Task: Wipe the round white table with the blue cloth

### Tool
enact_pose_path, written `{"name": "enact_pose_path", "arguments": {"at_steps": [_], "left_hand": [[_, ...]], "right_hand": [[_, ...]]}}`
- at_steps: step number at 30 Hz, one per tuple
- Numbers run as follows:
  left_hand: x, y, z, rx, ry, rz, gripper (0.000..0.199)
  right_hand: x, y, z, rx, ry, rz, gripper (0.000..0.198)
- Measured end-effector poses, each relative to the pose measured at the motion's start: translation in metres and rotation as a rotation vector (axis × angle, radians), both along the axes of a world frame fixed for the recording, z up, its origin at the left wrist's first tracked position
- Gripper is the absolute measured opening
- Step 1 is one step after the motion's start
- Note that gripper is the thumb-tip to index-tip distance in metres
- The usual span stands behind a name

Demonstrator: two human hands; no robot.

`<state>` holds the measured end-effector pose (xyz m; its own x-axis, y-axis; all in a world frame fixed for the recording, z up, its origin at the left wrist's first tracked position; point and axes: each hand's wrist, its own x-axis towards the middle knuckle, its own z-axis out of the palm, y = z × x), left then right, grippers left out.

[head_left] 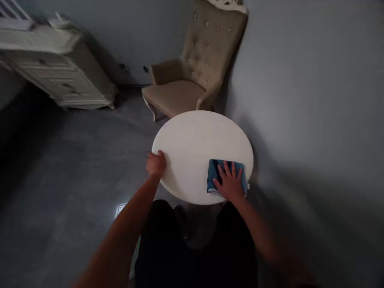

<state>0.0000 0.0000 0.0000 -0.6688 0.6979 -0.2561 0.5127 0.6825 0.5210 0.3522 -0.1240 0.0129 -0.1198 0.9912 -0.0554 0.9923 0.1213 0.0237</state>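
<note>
A round white table (192, 156) stands right in front of my legs. My left hand (156, 163) grips its left edge, thumb on top and fingers curled around the rim. On the near right part of the tabletop lies a folded blue cloth (213, 173). My right hand (230, 182) rests flat on this cloth with its fingers spread, pressing it against the surface. A small white tag sticks out from the cloth at the table's right edge.
Behind the table is a tan tufted armchair (177, 96), close to the far rim. A pale dresser (75, 76) stands at the far left against the grey wall (315, 100). Dark grey floor (90, 148) spreads to the left. The wall runs close along the right.
</note>
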Motion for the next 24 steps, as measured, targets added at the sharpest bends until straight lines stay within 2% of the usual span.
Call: {"name": "enact_pose_path", "arguments": {"at_steps": [4, 10, 12, 14, 16, 19, 21, 24], "left_hand": [[-0.003, 0.003, -0.010, 0.017, 0.032, -0.003, 0.061], [-0.004, 0.007, -0.015, -0.022, 0.052, 0.000, 0.060], [-0.004, 0.007, -0.014, -0.029, 0.053, -0.011, 0.062], [-0.004, 0.006, -0.012, -0.038, 0.056, -0.018, 0.063], [-0.004, 0.005, -0.010, -0.048, 0.059, -0.013, 0.064], [-0.004, 0.004, -0.010, -0.042, 0.055, -0.011, 0.065], [-0.004, 0.004, -0.011, -0.028, 0.048, -0.014, 0.066], [-0.004, 0.004, -0.012, -0.015, 0.039, -0.005, 0.067]], "right_hand": [[0.019, 0.099, 0.015, 0.028, 0.000, -0.054, 0.080], [0.038, 0.275, 0.028, 0.057, 0.028, -0.166, 0.085], [0.039, 0.322, 0.029, 0.064, 0.034, -0.186, 0.087], [0.037, 0.354, 0.027, 0.068, 0.035, -0.203, 0.088], [0.036, 0.370, 0.026, 0.075, 0.037, -0.213, 0.089], [0.034, 0.367, 0.025, 0.083, 0.047, -0.191, 0.089], [0.032, 0.350, 0.025, 0.076, 0.051, -0.164, 0.088], [0.027, 0.303, 0.025, 0.066, 0.038, -0.123, 0.087]]}}
